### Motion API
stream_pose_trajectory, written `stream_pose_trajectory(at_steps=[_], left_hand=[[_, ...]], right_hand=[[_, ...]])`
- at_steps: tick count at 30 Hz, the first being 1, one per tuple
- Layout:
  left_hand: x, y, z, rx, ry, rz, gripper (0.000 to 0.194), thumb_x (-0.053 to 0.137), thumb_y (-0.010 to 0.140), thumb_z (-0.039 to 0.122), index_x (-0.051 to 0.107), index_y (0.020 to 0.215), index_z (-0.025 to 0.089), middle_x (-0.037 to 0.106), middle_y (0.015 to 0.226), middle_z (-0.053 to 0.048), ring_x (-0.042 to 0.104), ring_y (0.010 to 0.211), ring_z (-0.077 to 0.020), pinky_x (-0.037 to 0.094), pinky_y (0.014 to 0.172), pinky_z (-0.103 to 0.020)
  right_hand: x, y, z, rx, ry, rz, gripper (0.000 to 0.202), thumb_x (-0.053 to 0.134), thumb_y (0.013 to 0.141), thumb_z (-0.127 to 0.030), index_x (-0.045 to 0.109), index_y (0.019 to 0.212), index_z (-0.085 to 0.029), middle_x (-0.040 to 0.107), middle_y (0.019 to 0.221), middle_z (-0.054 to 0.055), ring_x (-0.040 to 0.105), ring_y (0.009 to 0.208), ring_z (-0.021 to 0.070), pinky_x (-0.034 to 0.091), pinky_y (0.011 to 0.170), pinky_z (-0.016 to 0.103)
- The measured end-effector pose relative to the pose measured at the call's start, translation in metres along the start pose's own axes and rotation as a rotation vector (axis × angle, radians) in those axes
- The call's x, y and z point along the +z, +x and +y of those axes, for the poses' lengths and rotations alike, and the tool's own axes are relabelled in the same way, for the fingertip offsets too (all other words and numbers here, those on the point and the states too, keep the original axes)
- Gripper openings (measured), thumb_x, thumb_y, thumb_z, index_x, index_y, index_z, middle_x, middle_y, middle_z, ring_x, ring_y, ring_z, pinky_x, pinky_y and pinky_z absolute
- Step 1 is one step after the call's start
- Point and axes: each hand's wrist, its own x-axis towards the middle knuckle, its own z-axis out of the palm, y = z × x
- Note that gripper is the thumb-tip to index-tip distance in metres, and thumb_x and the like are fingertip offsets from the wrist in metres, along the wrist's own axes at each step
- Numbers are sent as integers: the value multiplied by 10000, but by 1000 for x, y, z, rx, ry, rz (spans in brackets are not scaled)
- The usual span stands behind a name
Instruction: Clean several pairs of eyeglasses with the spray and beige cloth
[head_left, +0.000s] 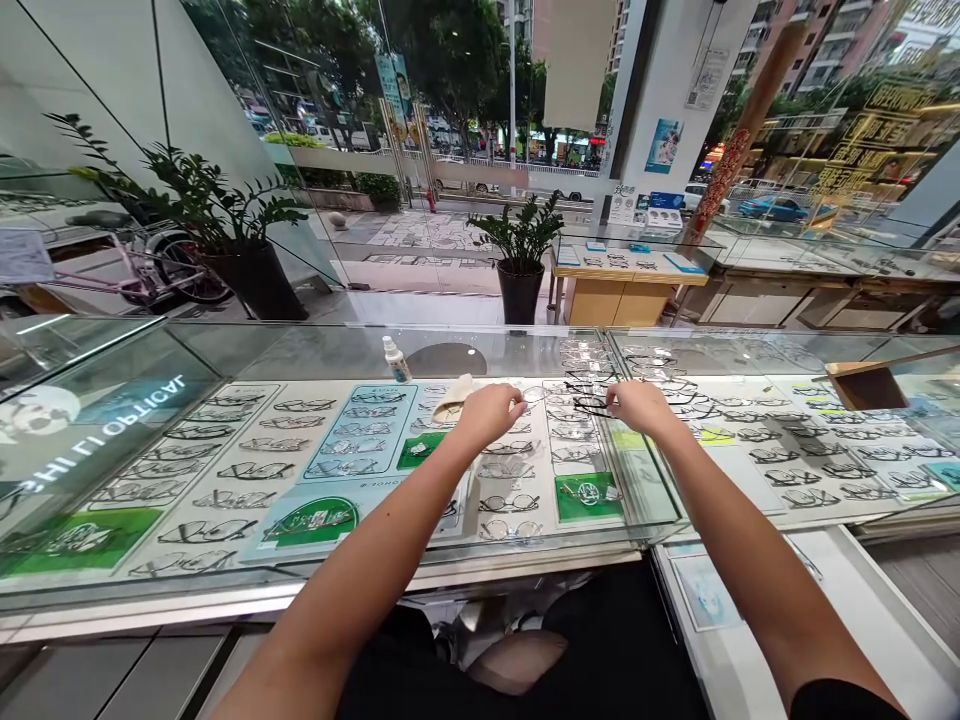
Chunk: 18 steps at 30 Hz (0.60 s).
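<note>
Both hands are held over the glass counter (300, 590). My left hand (491, 412) has its fingers curled together beside a beige cloth (452, 400); a thin, pale frame seems to reach out from its fingertips, too faint to make out. My right hand (636, 406) pinches dark-framed glasses (591, 406) at the counter's top, near several other glasses standing at the back. Under the glass lie rows of eyeglasses (510, 502) on white and blue panels. A white spray bottle (396, 360) stands on the counter to the left of the cloth.
An open white drawer (832, 620) juts out at the lower right, beside my lap. On the counter's right side rests a brown wooden box or tray (866, 386). Potted plants (520, 265) and a wooden display table (630, 290) stand beyond the counter.
</note>
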Motion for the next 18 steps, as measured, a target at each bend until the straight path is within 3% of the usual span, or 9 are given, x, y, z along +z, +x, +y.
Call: stream_pose_trajectory(at_steps=[4, 6, 8, 10, 12, 13, 15, 16, 18], left_hand=[[-6, 0, -1, -22, -143, 62, 280, 624, 945, 403, 795, 895, 187, 781, 1219, -178, 664, 1209, -377, 508, 1041, -493], [-10, -1, 6, -30, -252, 112, 328, 604, 976, 431, 805, 1053, 183, 716, 1391, -200, 590, 1363, -392, 471, 1134, -530], [-14, -5, 20, -29, -383, 116, 430, 544, 1027, 490, 769, 1241, 193, 668, 1478, -198, 590, 1392, -363, 493, 1133, -523], [-17, -12, 39, -16, -533, 3, 489, 524, 1042, 578, 775, 1231, 204, 755, 1310, -182, 731, 1153, -308, 589, 982, -469], [-18, -20, 56, 13, -729, -228, 509, 518, 1051, 615, 807, 1096, 198, 806, 1096, -154, 774, 898, -234, 623, 796, -371], [-18, -24, 62, -82, -1050, -439, 455, 616, 1022, 578, 798, 1095, 168, 803, 1084, -164, 769, 873, -213, 615, 772, -335], [-20, -32, 70, -271, -1480, -665, 314, 775, 953, 429, 775, 1038, 126, 783, 962, -133, 731, 769, -152, 582, 697, -250], [-21, -35, 72, -342, -1613, -708, 255, 820, 919, 343, 760, 1005, 111, 762, 907, -113, 704, 726, -128, 564, 672, -221], [-24, -41, 74, -383, -1688, -669, 159, 828, 894, 222, 730, 941, 106, 714, 828, -74, 654, 661, -99, 542, 635, -195]], right_hand=[[-14, -17, 15, -119, 199, 78, 169, 610, 1034, -311, 731, 1105, -216, 754, 911, 34, 664, 850, 206, 373, 690, 293], [-26, -32, 13, -271, 422, 153, 165, 602, 1035, -343, 695, 1077, -213, 666, 811, -5, 586, 753, 182, 362, 680, 291], [-38, -48, 4, -435, 614, 215, 191, 605, 1040, -391, 682, 1066, -219, 584, 774, -26, 523, 719, 173, 368, 694, 293], [-49, -63, -10, -569, 749, 275, 230, 613, 1046, -443, 686, 1069, -226, 542, 775, -26, 498, 727, 174, 378, 705, 298], [-56, -74, -25, -658, 847, 338, 261, 622, 1050, -480, 690, 1069, -229, 553, 796, -12, 502, 743, 180, 389, 708, 308], [-58, -78, -31, -688, 879, 366, 268, 625, 1052, -489, 692, 1067, -231, 571, 812, -2, 509, 751, 182, 394, 710, 313], [-59, -82, -41, -736, 903, 407, 263, 626, 1062, -489, 698, 1068, -236, 606, 849, 15, 521, 767, 187, 400, 719, 323], [-58, -83, -44, -758, 900, 417, 253, 624, 1068, -482, 703, 1071, -241, 619, 866, 20, 526, 776, 189, 403, 725, 327], [-56, -85, -48, -805, 886, 424, 228, 620, 1081, -460, 710, 1079, -250, 642, 906, 30, 537, 805, 194, 407, 738, 334]])
